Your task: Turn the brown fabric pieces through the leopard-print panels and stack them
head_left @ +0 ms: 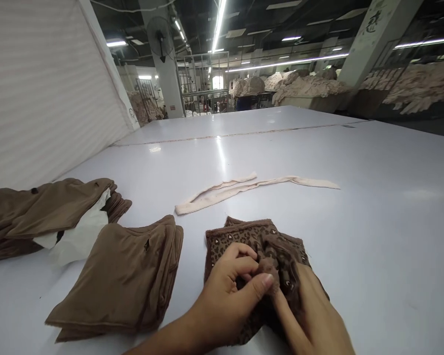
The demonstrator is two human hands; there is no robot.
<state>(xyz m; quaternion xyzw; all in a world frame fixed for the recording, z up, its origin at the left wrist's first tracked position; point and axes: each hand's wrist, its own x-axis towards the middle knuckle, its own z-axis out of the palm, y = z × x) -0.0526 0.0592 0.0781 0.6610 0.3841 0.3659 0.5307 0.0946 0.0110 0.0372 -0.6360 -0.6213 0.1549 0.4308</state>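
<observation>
A leopard-print fabric piece (240, 229) with fuzzy brown edges lies bunched on the white table (385, 222) in front of me. My left hand (233, 286) pinches a fold of its brown fuzzy side between thumb and fingers. From the right, my right hand (314, 305) reaches into the bunched cloth; one finger points up under the pinched fold, and its other fingers are hidden by fabric. To the left sits a stack of brown fabric pieces (122, 276), the top one with a small dark slit.
Farther left is another brown fabric pile (40, 207) with white paper (81, 234) tucked in. A pale pink fabric strip (222, 195) lies looped beyond my hands. A white sheet (48, 74) slopes up at the left. Heaped pale cloth (311, 88) stands in the background.
</observation>
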